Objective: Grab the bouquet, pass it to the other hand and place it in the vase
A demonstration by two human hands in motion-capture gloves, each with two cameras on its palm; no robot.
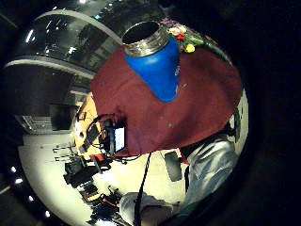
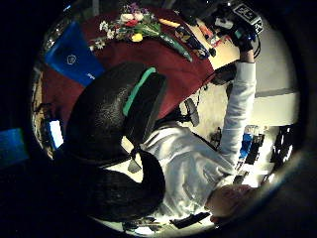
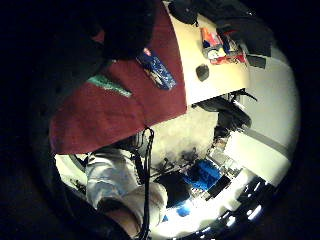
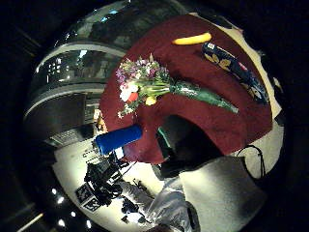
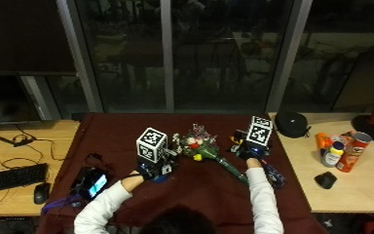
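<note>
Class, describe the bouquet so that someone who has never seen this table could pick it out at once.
Find the dark red cloth covering the middle of the long table. Near its centre, between the person's two gloved hands, lies the bouquet: small white, red, yellow and purple flowers on a green wrapped stem. The blue vase with the metal rim beside it is plain and upright; only the bouquet is multicoloured and lying flat.

On the dark red cloth (image 5: 193, 187) you have one bouquet (image 5: 203, 147), one blue vase (image 1: 155, 63), one yellow banana (image 4: 192, 39) and one blue patterned pouch (image 4: 234, 71), with your two gloved hands, left hand (image 5: 149, 169) and right hand (image 5: 251, 151), above it. At your left, count one keyboard (image 5: 12, 178), one mouse (image 5: 40, 192) and one phone (image 5: 95, 183). At your right, count one red can (image 5: 353, 152), one bottle (image 5: 331, 153), one black case (image 5: 293, 118) and one second mouse (image 5: 326, 180).
</note>
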